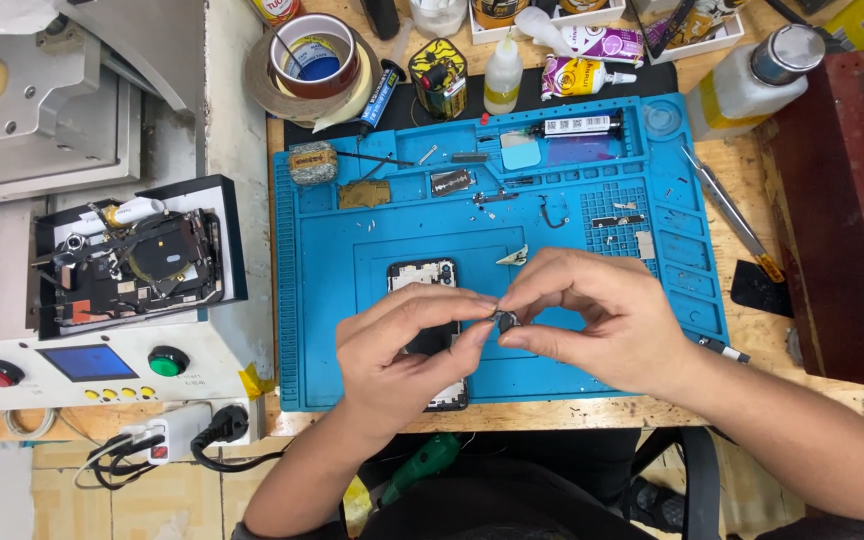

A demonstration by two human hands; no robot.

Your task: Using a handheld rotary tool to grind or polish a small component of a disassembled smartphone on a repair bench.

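**A:** What do the two hands hold above the bench?

**B:** A small dark metal part (505, 319), pinched between them over the blue rubber repair mat (332, 270). The left hand (402, 345) grips it with thumb and forefinger pressed together at the part's left edge; the right hand (592, 320) nips it from the other side, its remaining fingers curled loosely.

**A:** And what lies beneath?

**B:** A black opened smartphone (430, 300), back facing up, flat on the mat and partly hidden by the left hand. The part sits just above and to the right of it.

**A:** What surrounds the work?

**B:** Loose screws and small metal pieces in the mat's upper trays, a pair of steel tweezers (727, 205) on the wooden bench at the right, rolls of brown and cream tape (312, 60) at the top, and a white machine with a red and a green button (102, 330) at the left, carrying dismantled phone parts.
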